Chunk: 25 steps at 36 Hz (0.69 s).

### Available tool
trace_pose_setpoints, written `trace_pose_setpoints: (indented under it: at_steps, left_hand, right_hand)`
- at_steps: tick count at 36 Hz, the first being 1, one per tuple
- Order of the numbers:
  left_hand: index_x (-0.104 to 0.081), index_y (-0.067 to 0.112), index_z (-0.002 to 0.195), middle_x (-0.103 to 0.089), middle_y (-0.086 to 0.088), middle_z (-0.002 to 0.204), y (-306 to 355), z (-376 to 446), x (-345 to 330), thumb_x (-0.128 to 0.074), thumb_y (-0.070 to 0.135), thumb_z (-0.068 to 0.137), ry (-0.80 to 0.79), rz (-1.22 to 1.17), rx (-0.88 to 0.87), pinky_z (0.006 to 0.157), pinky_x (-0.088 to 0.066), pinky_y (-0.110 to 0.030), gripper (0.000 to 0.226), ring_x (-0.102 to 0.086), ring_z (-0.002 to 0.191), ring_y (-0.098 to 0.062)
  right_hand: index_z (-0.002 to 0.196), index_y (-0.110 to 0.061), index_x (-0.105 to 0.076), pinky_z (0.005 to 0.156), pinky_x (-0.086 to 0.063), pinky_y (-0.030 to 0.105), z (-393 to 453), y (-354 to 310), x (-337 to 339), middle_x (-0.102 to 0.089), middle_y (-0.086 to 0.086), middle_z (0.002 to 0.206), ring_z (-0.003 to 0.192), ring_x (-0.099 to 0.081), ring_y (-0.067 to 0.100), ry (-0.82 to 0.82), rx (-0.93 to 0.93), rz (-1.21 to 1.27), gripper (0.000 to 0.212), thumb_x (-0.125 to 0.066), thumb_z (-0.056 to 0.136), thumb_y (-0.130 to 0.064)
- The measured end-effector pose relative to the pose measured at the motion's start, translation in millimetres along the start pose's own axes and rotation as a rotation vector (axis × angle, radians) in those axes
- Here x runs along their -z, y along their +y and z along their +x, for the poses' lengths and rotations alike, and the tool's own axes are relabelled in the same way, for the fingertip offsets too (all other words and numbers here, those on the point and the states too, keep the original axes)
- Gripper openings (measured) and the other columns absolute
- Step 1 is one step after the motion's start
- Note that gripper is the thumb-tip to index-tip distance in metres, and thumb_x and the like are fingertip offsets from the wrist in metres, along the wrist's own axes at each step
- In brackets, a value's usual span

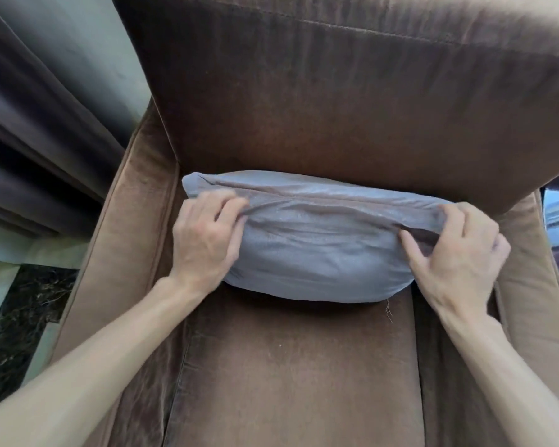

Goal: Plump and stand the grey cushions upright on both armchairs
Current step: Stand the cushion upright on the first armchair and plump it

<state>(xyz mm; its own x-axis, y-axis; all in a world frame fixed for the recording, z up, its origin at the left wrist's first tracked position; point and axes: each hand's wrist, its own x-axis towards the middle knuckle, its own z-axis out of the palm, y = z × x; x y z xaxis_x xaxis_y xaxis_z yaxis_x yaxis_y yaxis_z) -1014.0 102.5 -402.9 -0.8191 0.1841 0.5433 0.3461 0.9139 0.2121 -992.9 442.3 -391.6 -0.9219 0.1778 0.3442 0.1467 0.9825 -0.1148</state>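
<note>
Standing here next to this brown velvet armchair (304,366), so going left to right: there's a dark pleated curtain (29,140) hanging at the far left, and under it a bit of black marbled floor tile (23,317) beside the chair's left armrest (110,253). Then the person's left hand (204,240), which is clamped on the left end of the grey cushion (320,246), fingers bunching the fabric near the top seam. The cushion itself sits on the seat right at the back, leaning against the chair's backrest (336,108), more slumped than standing, its cover all wrinkled. There's a loose thread (389,312) dangling off its lower right corner. The right hand (459,253) pinches the right end the same way, thumb pressed into the front. Both bare forearms reach in from the bottom.
</note>
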Motion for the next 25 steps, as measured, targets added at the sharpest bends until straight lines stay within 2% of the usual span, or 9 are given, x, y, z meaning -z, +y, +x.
trace_pose_setpoints:
  at_steps: [3, 6, 9, 12, 14, 17, 20, 23, 25]
  left_hand:
    - [-0.069, 0.016, 0.096, -0.071, 0.006, 0.083, 18.2, -21.8, 0.9, -0.067, 0.017, 0.094, -0.291, -0.33, 0.208, 0.071, -0.051, -0.03, 0.003, -0.065, 0.075, -0.01]
    - [-0.07, 0.019, 0.096, -0.071, 0.009, 0.078, 32.7, -37.2, -19.7, -0.065, 0.03, 0.097, -0.906, -0.613, 0.384, 0.073, -0.052, -0.023, 0.011, -0.067, 0.07, -0.001]
    - [-0.075, 0.023, 0.106, -0.074, 0.01, 0.09, 38.9, -48.0, -53.9, -0.062, 0.046, 0.096, -1.27, -0.616, 0.37, 0.073, -0.047, -0.014, 0.029, -0.063, 0.077, 0.008]
    - [-0.072, 0.022, 0.123, -0.073, 0.005, 0.109, 38.5, -43.7, -80.4, -0.057, 0.051, 0.097, -1.304, -0.679, 0.544, 0.078, -0.047, -0.019, 0.042, -0.066, 0.106, -0.011]
    - [-0.068, 0.016, 0.129, -0.07, -0.002, 0.121, 37.0, -31.7, -89.7, -0.053, 0.051, 0.099, -1.304, -0.746, 0.654, 0.09, -0.048, -0.023, 0.049, -0.064, 0.113, -0.016]
    - [-0.063, 0.018, 0.136, -0.066, 0.0, 0.131, 30.8, -13.0, -96.1, -0.052, 0.062, 0.094, -1.312, -0.753, 0.706, 0.099, -0.044, -0.024, 0.062, -0.061, 0.111, -0.013]
    - [-0.054, 0.029, 0.146, -0.056, 0.01, 0.144, 22.0, -4.8, -100.4, -0.057, 0.086, 0.073, -1.163, -0.679, 0.767, 0.114, -0.037, -0.029, 0.092, -0.052, 0.133, -0.015]
    - [-0.047, 0.022, 0.15, -0.054, -0.004, 0.149, 20.1, 3.9, -106.4, -0.056, 0.075, 0.084, -1.18, -0.779, 0.823, 0.11, -0.042, -0.034, 0.086, -0.053, 0.134, -0.025]
    - [-0.057, 0.014, 0.14, -0.063, -0.008, 0.138, 17.0, 12.8, -107.0, -0.057, 0.069, 0.087, -1.201, -0.725, 0.804, 0.104, -0.046, -0.034, 0.077, -0.061, 0.122, -0.024]
  right_hand:
    - [0.107, -0.011, -0.065, 0.083, -0.046, 0.048, -28.6, -15.6, 6.8, -0.066, 0.009, 0.107, 0.099, -0.058, 0.032, -0.019, 0.105, 0.301, 0.028, -0.061, 0.09, -0.033]
    - [0.081, -0.026, -0.066, 0.075, -0.054, 0.043, -42.9, -42.0, -3.2, -0.071, -0.008, 0.077, 0.078, -0.066, 0.016, -0.61, 0.007, 0.563, 0.027, -0.05, 0.085, -0.048]
    - [0.083, -0.033, -0.074, 0.089, -0.054, 0.035, -44.2, -59.1, -34.9, -0.077, -0.016, 0.081, 0.084, -0.071, 0.008, -1.187, -0.032, 0.526, 0.035, -0.052, 0.088, -0.059]
    - [0.1, -0.031, -0.077, 0.099, -0.05, 0.031, -30.7, -70.7, -58.3, -0.078, -0.012, 0.101, 0.097, -0.07, 0.008, -1.386, -0.032, 0.499, 0.061, -0.047, 0.082, -0.082]
    - [0.117, -0.033, -0.072, 0.105, -0.046, 0.033, -17.5, -75.9, -64.6, -0.071, -0.011, 0.124, 0.11, -0.065, 0.007, -1.469, -0.086, 0.536, 0.077, -0.04, 0.076, -0.09]
    - [0.145, -0.034, -0.053, 0.11, -0.035, 0.048, 6.2, -79.5, -64.0, -0.057, -0.007, 0.144, 0.13, -0.053, 0.02, -1.607, -0.16, 0.461, 0.087, -0.024, 0.082, -0.088]
    - [0.147, -0.04, -0.047, 0.118, -0.023, 0.059, 20.3, -76.1, -68.5, -0.052, -0.002, 0.151, 0.141, -0.046, 0.028, -1.628, -0.171, 0.397, 0.095, -0.022, 0.074, -0.094]
    - [0.149, -0.036, -0.045, 0.117, -0.031, 0.047, 29.7, -73.7, -64.6, -0.051, -0.004, 0.151, 0.142, -0.045, 0.027, -1.595, -0.197, 0.427, 0.09, -0.021, 0.081, -0.09]
    - [0.148, -0.032, -0.047, 0.105, -0.039, 0.038, 38.8, -69.3, -59.1, -0.052, -0.01, 0.146, 0.141, -0.046, 0.022, -1.593, -0.217, 0.44, 0.081, -0.021, 0.089, -0.082]
